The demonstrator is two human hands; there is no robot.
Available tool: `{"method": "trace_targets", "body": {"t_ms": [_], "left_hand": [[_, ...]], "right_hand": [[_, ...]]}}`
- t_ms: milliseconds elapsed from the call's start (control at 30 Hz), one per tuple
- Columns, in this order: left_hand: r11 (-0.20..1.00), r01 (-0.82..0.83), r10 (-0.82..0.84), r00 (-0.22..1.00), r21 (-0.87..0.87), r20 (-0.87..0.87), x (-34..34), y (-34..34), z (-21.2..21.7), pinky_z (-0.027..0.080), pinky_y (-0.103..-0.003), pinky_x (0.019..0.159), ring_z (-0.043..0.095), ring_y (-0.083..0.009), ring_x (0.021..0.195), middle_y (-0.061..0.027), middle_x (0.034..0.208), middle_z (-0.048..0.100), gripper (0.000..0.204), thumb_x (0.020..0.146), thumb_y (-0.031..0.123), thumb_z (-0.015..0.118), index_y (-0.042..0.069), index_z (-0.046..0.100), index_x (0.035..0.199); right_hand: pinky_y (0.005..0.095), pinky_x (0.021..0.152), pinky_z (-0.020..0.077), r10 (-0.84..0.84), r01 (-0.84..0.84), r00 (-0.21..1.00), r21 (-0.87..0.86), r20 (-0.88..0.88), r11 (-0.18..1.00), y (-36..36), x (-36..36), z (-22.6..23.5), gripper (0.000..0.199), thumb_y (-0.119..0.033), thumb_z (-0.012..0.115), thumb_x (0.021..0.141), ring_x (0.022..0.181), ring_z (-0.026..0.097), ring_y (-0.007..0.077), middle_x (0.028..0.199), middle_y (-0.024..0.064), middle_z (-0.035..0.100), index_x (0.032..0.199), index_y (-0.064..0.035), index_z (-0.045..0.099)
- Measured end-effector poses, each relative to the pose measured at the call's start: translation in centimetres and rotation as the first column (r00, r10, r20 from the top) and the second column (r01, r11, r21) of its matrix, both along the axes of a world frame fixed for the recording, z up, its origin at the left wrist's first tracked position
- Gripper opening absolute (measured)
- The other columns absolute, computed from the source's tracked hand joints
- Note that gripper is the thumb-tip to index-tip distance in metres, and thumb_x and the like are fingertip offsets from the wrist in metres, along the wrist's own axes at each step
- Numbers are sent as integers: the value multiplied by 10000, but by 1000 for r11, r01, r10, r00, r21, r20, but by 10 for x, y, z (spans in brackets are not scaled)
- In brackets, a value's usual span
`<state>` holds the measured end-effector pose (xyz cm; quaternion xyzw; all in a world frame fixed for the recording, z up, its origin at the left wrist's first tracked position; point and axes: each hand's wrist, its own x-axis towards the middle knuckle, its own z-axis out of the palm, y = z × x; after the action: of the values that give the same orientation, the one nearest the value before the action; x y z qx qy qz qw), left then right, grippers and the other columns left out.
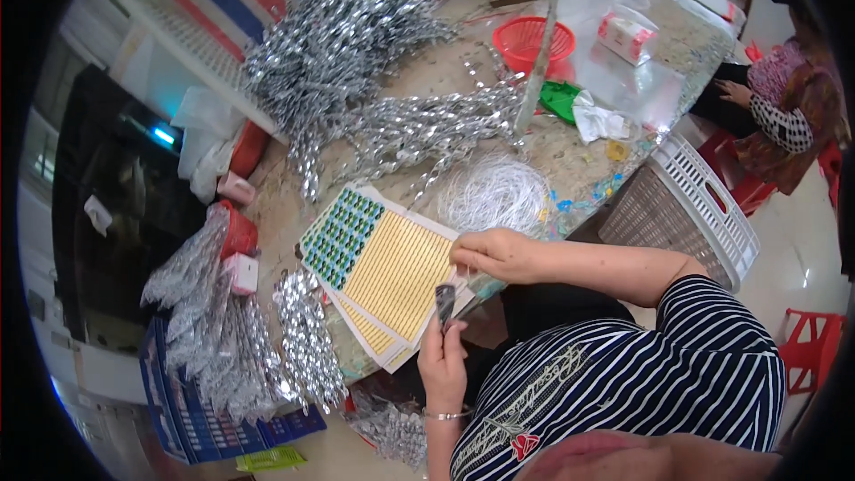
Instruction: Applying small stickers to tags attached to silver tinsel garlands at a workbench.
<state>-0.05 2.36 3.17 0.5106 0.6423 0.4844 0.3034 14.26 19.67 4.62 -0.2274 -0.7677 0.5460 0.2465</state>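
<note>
My left hand (443,363) is closed round a short, dark grey, narrow piece (444,301) that sticks up between thumb and fingers; its exact kind cannot be made out. Just above and to the right, my right hand (494,254) pinches at the right edge of the sheets, and whatever is between its fingertips is too small to name. Beside both hands lies a stack of sheets, with a gold striped sheet (401,272) on top. A sheet of blue-green round patterns (343,233) shows at its left. Behind them sits a coil of thin white string (494,194).
Silver twisted strands (347,44) are heaped at the back, and more silver strands (307,338) hang over the left edge. A red basket (534,43), a green dish (559,101) and a tissue pack (626,36) stand far right. A white crate (690,205) and a seated person (788,116) are beyond.
</note>
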Motion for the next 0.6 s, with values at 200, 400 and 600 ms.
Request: {"method": "trace_targets", "body": {"t_ms": [200, 400, 600], "left_hand": [[982, -33, 71, 976, -187, 204, 5, -13, -9, 418, -191, 538, 512, -58, 626, -35, 906, 626, 181, 958, 104, 481, -8, 558, 1078], [980, -23, 69, 971, -197, 230, 0, -19, -25, 432, -196, 543, 511, -53, 603, -25, 857, 616, 136, 946, 94, 494, -1, 578, 996], [983, -32, 71, 975, -181, 211, 3, -17, -30, 413, -194, 480, 500, -58, 528, -25, 725, 581, 150, 950, 108, 481, 13, 594, 981]], "right_hand": [[416, 781, 490, -353, 204, 932, 681, 85, 703, 55, -13, -98, 214, -156, 613, 789, 965, 552, 328, 1047, 145, 579, 964, -32, 608], [401, 722, 496, -453, 181, 871, 734, 189, 654, 68, -16, -106, 199, -160, 643, 750, 906, 551, 305, 964, 110, 560, 896, -45, 572], [409, 636, 506, -489, 268, 866, 735, 100, 623, 77, -17, -106, 110, -205, 613, 747, 830, 569, 280, 826, 58, 581, 716, -100, 600]]}}
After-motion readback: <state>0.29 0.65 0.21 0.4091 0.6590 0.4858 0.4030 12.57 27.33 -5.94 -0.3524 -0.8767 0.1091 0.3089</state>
